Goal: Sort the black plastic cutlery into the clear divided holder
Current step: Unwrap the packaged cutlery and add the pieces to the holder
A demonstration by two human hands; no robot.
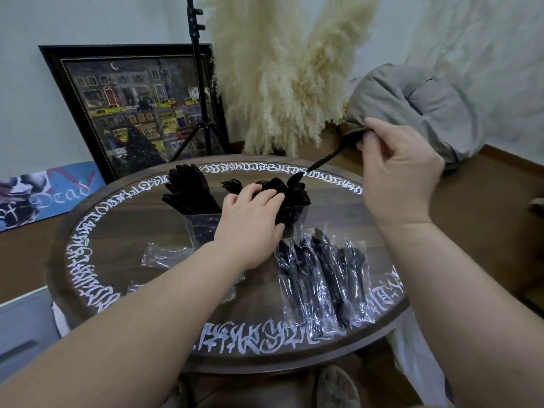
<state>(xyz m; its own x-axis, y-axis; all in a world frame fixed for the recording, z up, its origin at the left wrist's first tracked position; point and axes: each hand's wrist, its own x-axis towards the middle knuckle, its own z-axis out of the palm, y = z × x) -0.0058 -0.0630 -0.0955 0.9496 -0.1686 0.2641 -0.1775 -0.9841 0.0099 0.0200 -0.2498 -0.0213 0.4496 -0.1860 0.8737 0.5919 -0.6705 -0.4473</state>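
- Head view: my left hand (pixel 250 214) rests on the clear holder (pixel 206 226), steadying it, fingers relaxed.
- My right hand (pixel 397 169) pinches a black spoon (pixel 338 148), handle down toward its compartment.

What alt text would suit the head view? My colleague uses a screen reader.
A person's right hand holds a black spoon above a clear divided holder of black cutlery on a round wooden table, while the left hand rests on the holder. Wrapped cutlery packets lie nearby.
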